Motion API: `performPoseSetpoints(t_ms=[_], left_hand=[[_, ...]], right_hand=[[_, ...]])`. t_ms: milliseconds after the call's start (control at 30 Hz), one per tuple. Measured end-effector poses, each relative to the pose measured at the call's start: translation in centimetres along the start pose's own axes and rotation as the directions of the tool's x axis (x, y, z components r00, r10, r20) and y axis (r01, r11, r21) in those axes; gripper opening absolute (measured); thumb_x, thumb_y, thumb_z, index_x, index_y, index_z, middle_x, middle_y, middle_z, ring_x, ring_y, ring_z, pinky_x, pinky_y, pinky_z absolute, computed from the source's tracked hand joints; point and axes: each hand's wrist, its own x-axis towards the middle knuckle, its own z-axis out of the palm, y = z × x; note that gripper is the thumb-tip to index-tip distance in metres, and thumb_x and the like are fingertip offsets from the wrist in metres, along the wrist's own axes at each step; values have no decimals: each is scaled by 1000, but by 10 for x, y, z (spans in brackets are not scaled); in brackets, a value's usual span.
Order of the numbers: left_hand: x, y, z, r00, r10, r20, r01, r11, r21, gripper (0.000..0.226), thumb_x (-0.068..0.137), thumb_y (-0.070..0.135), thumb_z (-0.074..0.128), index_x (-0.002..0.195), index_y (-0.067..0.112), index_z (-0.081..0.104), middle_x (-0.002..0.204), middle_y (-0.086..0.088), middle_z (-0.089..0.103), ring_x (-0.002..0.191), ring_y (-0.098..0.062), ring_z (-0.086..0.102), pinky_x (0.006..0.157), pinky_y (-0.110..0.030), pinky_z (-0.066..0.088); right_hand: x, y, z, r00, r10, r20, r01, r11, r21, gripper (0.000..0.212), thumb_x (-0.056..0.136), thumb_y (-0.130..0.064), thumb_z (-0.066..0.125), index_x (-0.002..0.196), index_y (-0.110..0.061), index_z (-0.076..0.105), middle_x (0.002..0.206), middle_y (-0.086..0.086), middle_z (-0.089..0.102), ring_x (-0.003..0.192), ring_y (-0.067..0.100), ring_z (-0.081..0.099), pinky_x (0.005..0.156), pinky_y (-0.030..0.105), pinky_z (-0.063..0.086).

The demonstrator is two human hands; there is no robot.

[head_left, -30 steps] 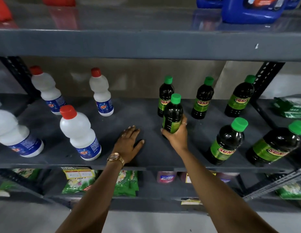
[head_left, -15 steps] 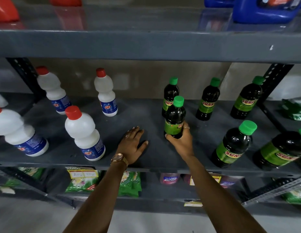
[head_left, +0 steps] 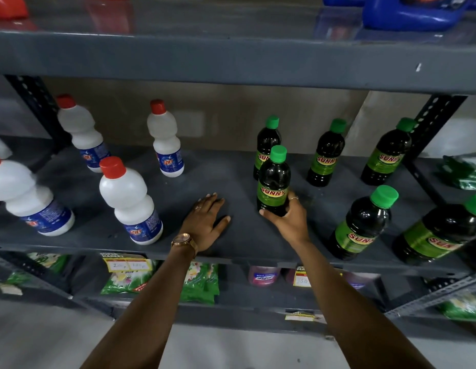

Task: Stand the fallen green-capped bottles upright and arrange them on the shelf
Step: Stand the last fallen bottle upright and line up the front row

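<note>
My right hand (head_left: 288,221) wraps the base of a green-capped bottle (head_left: 273,182), which stands upright on the shelf (head_left: 231,243) directly in front of a second bottle (head_left: 267,141) of the same kind. My left hand (head_left: 206,222) lies flat beside it, fingers spread on the bare shelf, holding nothing.

The risk, as I judge it, is the tight spacing: pushing the held bottle away from me could knock the rear one over, and letting go before the base sits flat could tip it. To the right of my right hand, two front bottles (head_left: 361,225) lean in this wide view; I cannot tell whether that is real tilt or lens distortion. The far-right one (head_left: 441,235) is cut off by the frame edge. Whether the held bottle's base rests fully on the shelf is hidden by my fingers.
</note>
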Motion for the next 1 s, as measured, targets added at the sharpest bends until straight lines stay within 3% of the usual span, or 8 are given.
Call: performPoseSetpoints(t_ms=[200, 433, 567, 667, 733, 833, 900, 1000], left_hand=[[1, 1, 1, 1000, 14, 15, -15, 1000, 25, 78, 83, 62, 15, 145, 16, 26, 156, -9, 21, 144, -23, 13, 116, -34, 6], [2, 2, 2, 1000, 1, 25, -1, 1000, 0, 80, 82, 61, 15, 143, 11, 29, 154, -14, 24, 144, -25, 15, 118, -37, 8], [-8, 17, -4, 994, -46, 97, 75, 943, -323, 79, 76, 54, 43, 143, 16, 29, 152, -9, 29, 143, -25, 18, 114, -24, 10], [-30, 42, -1, 974, 20, 224, 126, 776, -618, 90, 63, 33, 67, 143, 21, 29, 144, 3, 39, 136, -17, 32, 104, -9, 24], [-41, 56, 10, 977, 8, 213, 124, 791, -599, 99, 55, 44, 79, 140, 31, 31, 139, 8, 46, 130, -11, 40, 108, -28, 33], [-43, 77, 22, 993, -92, 77, 117, 882, -456, 100, 45, 66, 80, 132, 38, 37, 133, 5, 53, 126, -19, 46, 103, -45, 41], [-41, 88, 23, 992, -126, 20, 122, 885, -449, 97, 43, 69, 78, 127, 35, 45, 129, 2, 57, 123, -23, 48, 99, -48, 44], [-40, 96, 25, 988, -150, -17, 128, 889, -440, 92, 40, 70, 77, 119, 29, 54, 123, 0, 61, 116, -23, 53, 96, -46, 46]], right_hand=[[-39, -1, -16, 993, 46, 107, -44, 999, -13, 61, 60, -28, 90, 112, -20, 60, 102, -9, 67, 95, 3, 63, 83, 13, 49], [-89, 7, -26, 989, 12, 151, -9, 1000, -24, 59, 60, -32, 90, 111, -24, 61, 102, -5, 72, 97, 8, 67, 87, 32, 55], [-94, 0, -31, 983, -20, 184, 24, 1000, -16, 71, 58, -39, 89, 120, -25, 57, 111, -10, 67, 106, 5, 63, 92, 27, 51], [-124, 4, -48, 999, -2, -41, 5, 997, 71, 76, 54, -51, 87, 121, -34, 55, 120, -11, 60, 111, 2, 58, 91, 12, 45], [-146, 9, -66, 954, 31, -299, -9, 997, 73, 70, 52, -66, 79, 110, -34, 55, 111, -5, 58, 102, 7, 58, 83, 7, 42], [-145, 21, -103, 888, 110, -446, -95, 994, 54, 102, 52, -65, 79, 134, -16, 43, 134, 4, 42, 117, 13, 48, 101, 15, 35], [-125, 28, -128, 940, 134, -315, -142, 990, -5, 115, 54, -43, 87, 148, -13, 29, 146, -5, 31, 131, 9, 36, 109, 26, 30], [-94, 32, -153, 991, 124, -44, -129, 982, -138, 98, 56, -27, 92, 139, -11, 42, 132, -3, 54, 121, 14, 51, 96, 21, 41]])
